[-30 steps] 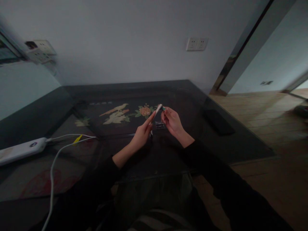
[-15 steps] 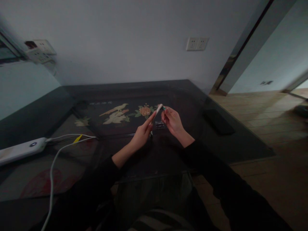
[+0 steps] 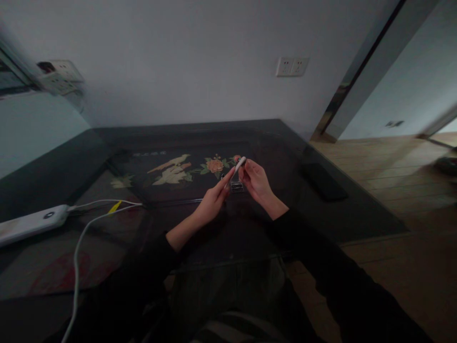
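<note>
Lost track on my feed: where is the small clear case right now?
In the head view, the clear case sits on the dark table at centre, between the left hand and right hand.

Long black sleeves end above bare hands (image 3: 214, 202).

Nothing can be read here. A short row of pale characters (image 3: 150, 153) runs along the far left edge of the bird-and-flower picture (image 3: 178, 170) under the glass of the table (image 3: 357, 209) — too small and blurred to make out. The white power strip (image 3: 30, 223) at the near left bears a round dark mark, but no letters show on it. The wall sockets (image 3: 292, 66) at the far right and the fittings at the far left — both plain, or too blurred to tell.
</note>
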Motion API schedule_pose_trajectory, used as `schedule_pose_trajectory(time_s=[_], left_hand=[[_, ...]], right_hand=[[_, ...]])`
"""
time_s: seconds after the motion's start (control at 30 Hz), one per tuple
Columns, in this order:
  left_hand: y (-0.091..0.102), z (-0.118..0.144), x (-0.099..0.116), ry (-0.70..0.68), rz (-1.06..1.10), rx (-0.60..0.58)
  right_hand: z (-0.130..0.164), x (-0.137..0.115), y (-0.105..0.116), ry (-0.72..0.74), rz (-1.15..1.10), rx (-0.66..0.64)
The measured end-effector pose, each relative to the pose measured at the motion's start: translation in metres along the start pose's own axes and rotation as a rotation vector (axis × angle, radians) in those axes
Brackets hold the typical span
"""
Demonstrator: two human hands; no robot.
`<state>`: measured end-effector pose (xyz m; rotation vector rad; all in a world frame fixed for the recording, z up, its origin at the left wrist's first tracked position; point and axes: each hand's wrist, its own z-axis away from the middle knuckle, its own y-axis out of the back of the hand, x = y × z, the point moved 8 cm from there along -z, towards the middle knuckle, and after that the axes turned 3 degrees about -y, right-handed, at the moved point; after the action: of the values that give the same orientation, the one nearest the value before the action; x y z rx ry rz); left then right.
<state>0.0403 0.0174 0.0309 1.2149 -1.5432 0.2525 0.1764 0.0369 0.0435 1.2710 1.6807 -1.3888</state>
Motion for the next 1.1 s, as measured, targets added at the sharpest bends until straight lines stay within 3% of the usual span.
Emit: schedule_pose_trajectory(time_s=[0.53,1.1], left_hand=[[0.013,-0.001,-0.005,0.039,-0.039,0.074],[-0.002,0.000,-0.006,0.005,0.050,-0.033]], right_hand=[[0.001,-0.004,-0.004,0.030,0.031,-0.016],[0.000,-0.001,0.001,0.011,0.001,0.015]])
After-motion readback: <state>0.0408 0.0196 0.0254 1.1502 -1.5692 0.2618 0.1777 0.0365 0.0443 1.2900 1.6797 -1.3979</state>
